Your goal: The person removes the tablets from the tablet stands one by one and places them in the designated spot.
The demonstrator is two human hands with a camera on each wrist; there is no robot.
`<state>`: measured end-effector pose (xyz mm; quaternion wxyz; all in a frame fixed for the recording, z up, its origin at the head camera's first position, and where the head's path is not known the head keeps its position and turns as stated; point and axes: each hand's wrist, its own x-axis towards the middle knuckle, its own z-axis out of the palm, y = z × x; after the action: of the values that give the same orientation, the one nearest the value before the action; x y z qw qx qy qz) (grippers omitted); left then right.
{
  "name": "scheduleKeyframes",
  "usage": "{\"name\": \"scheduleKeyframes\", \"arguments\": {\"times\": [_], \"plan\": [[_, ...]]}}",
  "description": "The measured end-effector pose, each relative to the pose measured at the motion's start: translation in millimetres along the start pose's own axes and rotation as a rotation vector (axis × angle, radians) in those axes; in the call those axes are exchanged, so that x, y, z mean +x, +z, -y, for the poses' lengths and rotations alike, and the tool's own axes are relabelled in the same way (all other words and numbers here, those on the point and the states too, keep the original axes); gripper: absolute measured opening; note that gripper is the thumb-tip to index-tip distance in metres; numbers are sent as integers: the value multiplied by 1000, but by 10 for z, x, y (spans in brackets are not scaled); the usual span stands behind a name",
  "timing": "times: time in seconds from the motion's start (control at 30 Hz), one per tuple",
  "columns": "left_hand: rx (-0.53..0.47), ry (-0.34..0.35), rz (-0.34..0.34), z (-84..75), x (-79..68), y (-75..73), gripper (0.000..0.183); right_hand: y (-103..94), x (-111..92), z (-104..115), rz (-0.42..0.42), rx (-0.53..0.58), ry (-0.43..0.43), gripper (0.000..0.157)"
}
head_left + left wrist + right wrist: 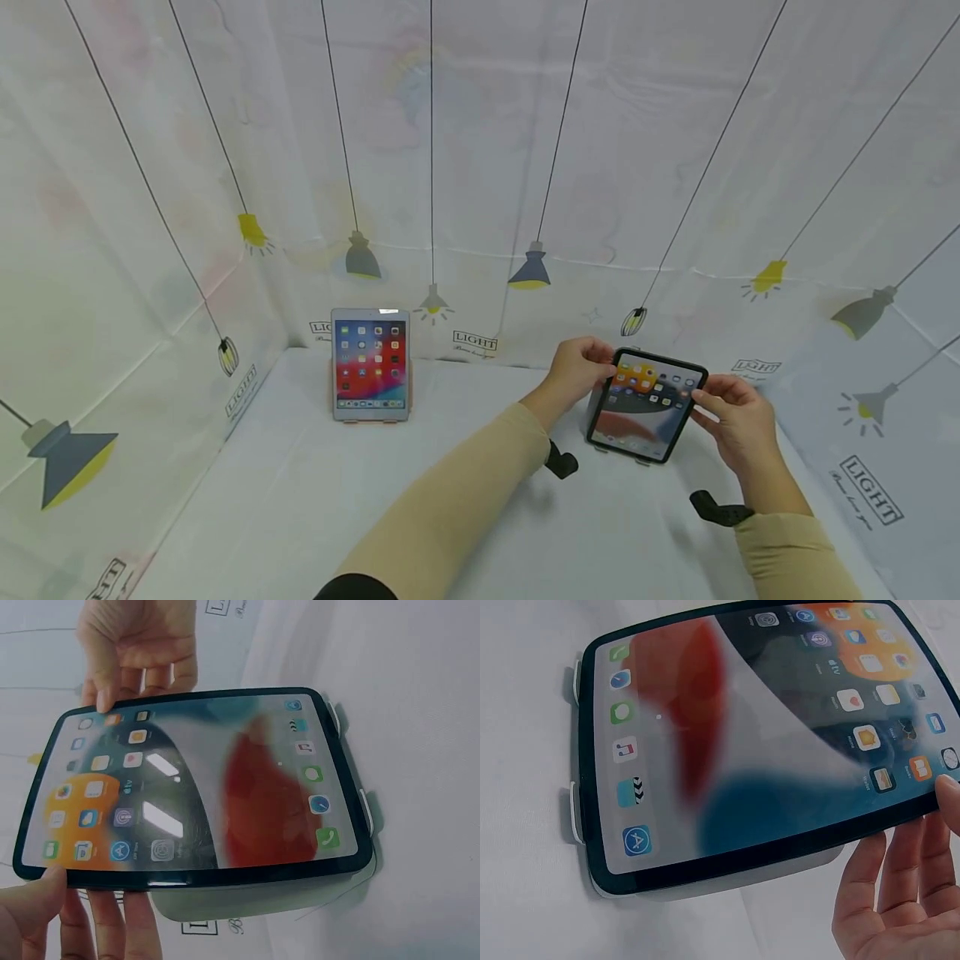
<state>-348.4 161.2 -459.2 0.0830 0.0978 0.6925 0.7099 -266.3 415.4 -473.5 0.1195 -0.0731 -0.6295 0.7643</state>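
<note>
A black-framed tablet (647,408) leans on a stand at the right of the table, its home screen lit with app icons. My left hand (576,372) pinches its upper left edge, thumb on the front and fingers behind. On the opposite side, my right hand (738,421) grips the upper right edge the same way. Both grips show in the left wrist view, with the left hand (75,922) low and the right hand (139,649) at the top. Two small hooks of the stand (576,814) hold the tablet's bottom edge; most of the stand is hidden behind it.
A silver-white tablet (371,364) with a lit screen stands upright on another stand at the left back. White cloth covers the table (285,500). Behind and beside it rise curtain walls (480,167) printed with hanging lamps.
</note>
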Motion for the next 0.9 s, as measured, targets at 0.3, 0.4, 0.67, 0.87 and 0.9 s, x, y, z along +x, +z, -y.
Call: {"name": "scheduleKeyframes", "arguments": {"times": [0.3, 0.4, 0.67, 0.87, 0.9], "plan": [[6, -2, -3, -62, -36, -9, 16, 22, -1, 22, -24, -12, 1, 23], [0, 9, -6, -71, -57, -1, 17, 45, -7, 38, -53, -33, 13, 26], [23, 20, -13, -79, -87, -13, 19, 64, -30, 75, -58, -26, 36, 27], [21, 0, 0, -76, -120, -57, 19, 79, -49, 88, -47, -42, 44, 24], [22, -7, 1, -76, -129, -62, 19, 80, -54, 87, -45, -49, 48, 24]]}}
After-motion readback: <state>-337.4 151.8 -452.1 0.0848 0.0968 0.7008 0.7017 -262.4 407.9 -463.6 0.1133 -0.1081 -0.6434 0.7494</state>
